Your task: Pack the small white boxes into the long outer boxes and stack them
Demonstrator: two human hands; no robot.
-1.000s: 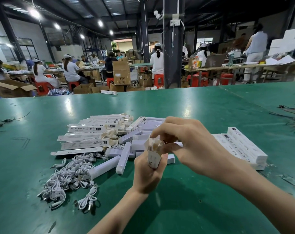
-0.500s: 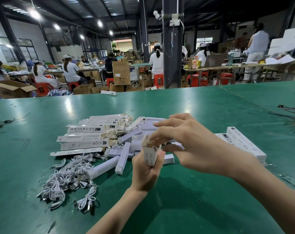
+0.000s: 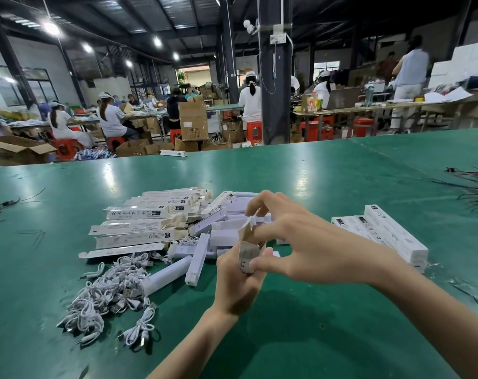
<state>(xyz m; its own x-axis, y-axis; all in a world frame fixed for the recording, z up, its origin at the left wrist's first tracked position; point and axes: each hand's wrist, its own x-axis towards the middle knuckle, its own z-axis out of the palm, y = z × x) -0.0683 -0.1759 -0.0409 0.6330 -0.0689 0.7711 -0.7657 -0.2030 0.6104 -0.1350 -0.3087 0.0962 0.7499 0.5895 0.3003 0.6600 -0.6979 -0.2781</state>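
My left hand (image 3: 236, 280) grips a long outer box (image 3: 248, 255) end-on over the green table (image 3: 314, 181), its brown end flaps standing open. My right hand (image 3: 309, 242) reaches in from the right; its thumb presses the box's side and its fingers touch the raised flap. A row of flat, unfilled outer boxes (image 3: 139, 222) lies at the left. Loose small white boxes (image 3: 199, 253) are heaped behind my hands. Closed outer boxes (image 3: 388, 236) are stacked at the right.
A tangle of white cables (image 3: 109, 294) lies at the front left. Red and black wires (image 3: 475, 187) sit at the table's right edge. Beyond the table are a dark pillar (image 3: 274, 77), cardboard cartons, red stools and seated workers.
My right hand has spread its fingers and shifted to the box's end flap, its thumb now against the box side. The box sits slightly lower in my left hand.
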